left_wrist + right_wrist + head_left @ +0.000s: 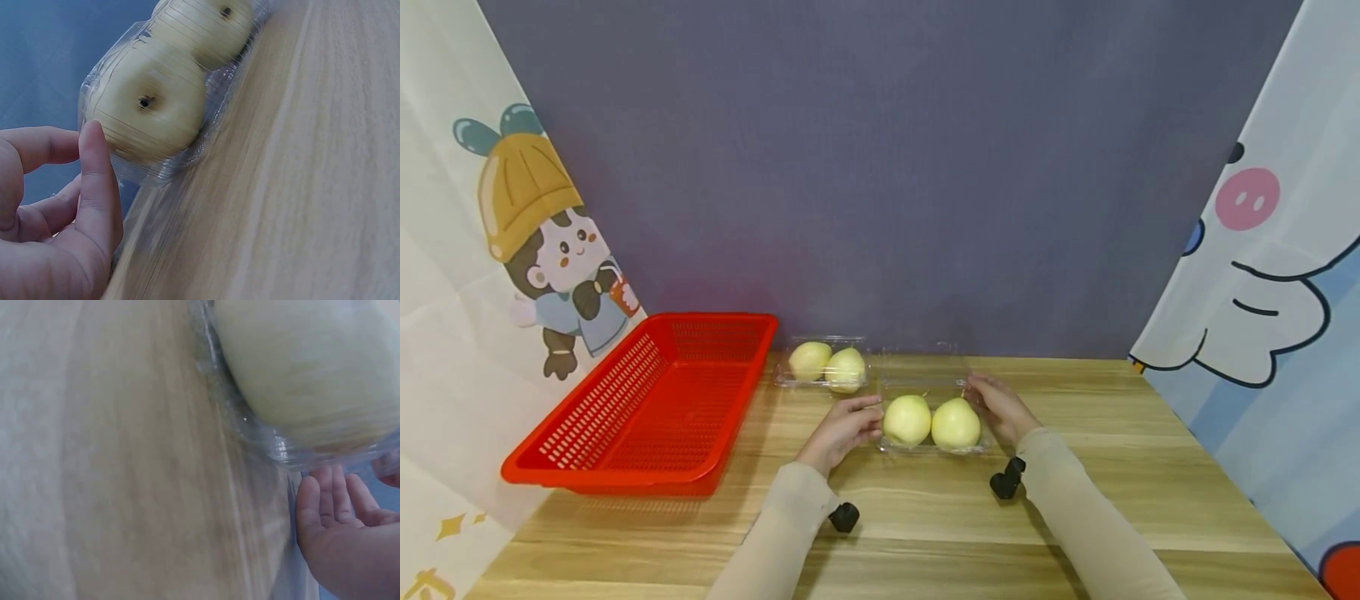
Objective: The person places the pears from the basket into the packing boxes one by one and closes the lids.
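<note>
An uncovered clear plastic box (891,448) holds two pale yellow pears (907,421), side by side with stems up; its transparent lid (920,364) stands raised behind them. At the box's left edge, my left hand (844,427) pinches the rim between thumb and finger, as the left wrist view shows beside a pear (150,100). My right hand (1004,408) holds the right side near the back corner. In the right wrist view its fingers (331,500) lie against the plastic, below a large blurred pear (312,369).
A second clear box (784,382) with two pears (809,362) stands behind on the left. Further left is a red slotted plastic basket (700,400) with nothing in it. A grey backdrop (880,167) borders the wooden table (925,533) at the back.
</note>
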{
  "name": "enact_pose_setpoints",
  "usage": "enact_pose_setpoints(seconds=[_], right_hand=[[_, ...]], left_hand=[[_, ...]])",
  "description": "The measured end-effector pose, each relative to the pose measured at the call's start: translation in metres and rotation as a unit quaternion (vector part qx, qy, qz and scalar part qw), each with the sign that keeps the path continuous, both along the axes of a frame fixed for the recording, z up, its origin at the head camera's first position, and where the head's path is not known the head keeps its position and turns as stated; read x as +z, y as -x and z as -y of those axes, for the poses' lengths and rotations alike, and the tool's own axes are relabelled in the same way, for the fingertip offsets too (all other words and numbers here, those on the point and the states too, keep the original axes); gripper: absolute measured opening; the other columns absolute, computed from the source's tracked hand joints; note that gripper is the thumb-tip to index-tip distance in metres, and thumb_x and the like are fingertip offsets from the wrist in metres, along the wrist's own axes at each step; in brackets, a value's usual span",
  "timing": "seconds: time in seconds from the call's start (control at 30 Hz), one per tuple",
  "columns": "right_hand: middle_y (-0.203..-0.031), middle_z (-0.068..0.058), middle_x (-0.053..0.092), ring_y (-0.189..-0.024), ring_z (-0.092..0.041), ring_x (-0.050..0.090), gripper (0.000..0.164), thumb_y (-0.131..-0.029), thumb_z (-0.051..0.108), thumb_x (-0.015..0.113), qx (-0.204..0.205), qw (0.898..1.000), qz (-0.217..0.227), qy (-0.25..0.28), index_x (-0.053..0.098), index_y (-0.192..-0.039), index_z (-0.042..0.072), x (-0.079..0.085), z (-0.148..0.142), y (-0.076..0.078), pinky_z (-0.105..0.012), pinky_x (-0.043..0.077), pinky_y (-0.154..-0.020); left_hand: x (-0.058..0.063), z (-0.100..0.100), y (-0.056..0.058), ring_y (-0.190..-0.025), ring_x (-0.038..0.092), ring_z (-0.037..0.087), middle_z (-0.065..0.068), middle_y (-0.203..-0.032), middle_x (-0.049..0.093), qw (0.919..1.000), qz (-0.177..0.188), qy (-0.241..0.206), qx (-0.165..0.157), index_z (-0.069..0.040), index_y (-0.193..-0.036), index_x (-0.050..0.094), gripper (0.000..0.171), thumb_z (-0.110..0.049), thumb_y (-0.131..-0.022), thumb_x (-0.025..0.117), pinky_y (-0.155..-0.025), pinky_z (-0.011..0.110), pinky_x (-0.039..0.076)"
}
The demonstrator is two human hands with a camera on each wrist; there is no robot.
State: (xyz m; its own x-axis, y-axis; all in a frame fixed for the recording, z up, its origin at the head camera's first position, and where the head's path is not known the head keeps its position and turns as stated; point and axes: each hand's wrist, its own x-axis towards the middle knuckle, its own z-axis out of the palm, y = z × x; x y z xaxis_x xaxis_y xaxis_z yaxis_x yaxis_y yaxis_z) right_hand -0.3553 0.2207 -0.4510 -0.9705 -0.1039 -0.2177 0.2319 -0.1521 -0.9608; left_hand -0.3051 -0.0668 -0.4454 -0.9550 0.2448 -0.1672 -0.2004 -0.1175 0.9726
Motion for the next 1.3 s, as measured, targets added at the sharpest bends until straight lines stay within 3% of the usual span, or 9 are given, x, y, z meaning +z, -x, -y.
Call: enact_pose_setpoints(seconds=[0.2, 0.43, 0.77, 1.07, 1.3], right_hand=[[-0.131, -0.013, 0.049, -0.097, -0.01, 0.057, 0.054, -0.107, 0.013, 0.047, -0.002, 1.0, -0.009, 0.01, 0.026, -0.155, -0.003, 0.0, -0.001, 0.0, -0.021, 0.05, -0.09], [-0.119, -0.007, 0.057, -0.096, -0.011, 0.059, 0.053, -0.106, 0.012, 0.048, -0.001, 1.0, -0.026, 0.012, 0.029, -0.154, -0.002, 0.001, -0.003, 0.0, -0.022, 0.051, -0.087], [-0.132, -0.016, 0.049, -0.102, -0.014, 0.058, 0.049, -0.108, 0.013, 0.043, -0.006, 0.999, -0.032, -0.002, 0.032, -0.154, 0.003, 0.002, -0.005, 0.0, -0.029, 0.049, -0.097], [-0.126, -0.012, 0.055, -0.101, -0.012, 0.06, 0.05, -0.108, 0.014, 0.043, 0.009, 0.999, -0.043, -0.004, 0.031, -0.155, 0.002, 0.005, -0.008, -0.001, -0.027, 0.05, -0.092], [-0.136, -0.015, 0.049, -0.107, -0.013, 0.058, 0.053, -0.11, 0.026, 0.039, 0.015, 0.999, -0.046, -0.013, 0.027, -0.157, 0.005, 0.007, -0.012, -0.001, -0.023, 0.051, -0.088]], left_hand=[[-0.001, 0.0, 0.0, -0.077, 0.06, 0.013, 0.01, -0.093, 0.062, 1.0, -0.004, 0.0, 0.0, 0.01, -0.145, 0.043, 0.05, -0.003, -0.1, 0.058, -0.068, 0.02, 0.054], [-0.002, 0.0, 0.001, -0.077, 0.06, 0.013, 0.01, -0.093, 0.061, 1.0, -0.004, -0.001, 0.002, 0.011, -0.144, 0.043, 0.049, -0.003, -0.1, 0.058, -0.068, 0.02, 0.055], [-0.005, -0.001, 0.002, -0.077, 0.061, 0.013, 0.01, -0.092, 0.062, 1.0, -0.006, -0.005, 0.004, 0.012, -0.143, 0.044, 0.049, -0.002, -0.099, 0.059, -0.069, 0.02, 0.055], [-0.004, 0.0, 0.003, -0.077, 0.061, 0.012, 0.01, -0.091, 0.062, 1.0, -0.001, -0.005, 0.007, 0.011, -0.144, 0.043, 0.049, -0.003, -0.1, 0.058, -0.067, 0.02, 0.055], [-0.003, -0.001, 0.002, -0.077, 0.061, 0.012, 0.01, -0.091, 0.062, 1.0, 0.001, -0.006, 0.007, 0.011, -0.144, 0.044, 0.049, -0.003, -0.099, 0.058, -0.067, 0.02, 0.055]])
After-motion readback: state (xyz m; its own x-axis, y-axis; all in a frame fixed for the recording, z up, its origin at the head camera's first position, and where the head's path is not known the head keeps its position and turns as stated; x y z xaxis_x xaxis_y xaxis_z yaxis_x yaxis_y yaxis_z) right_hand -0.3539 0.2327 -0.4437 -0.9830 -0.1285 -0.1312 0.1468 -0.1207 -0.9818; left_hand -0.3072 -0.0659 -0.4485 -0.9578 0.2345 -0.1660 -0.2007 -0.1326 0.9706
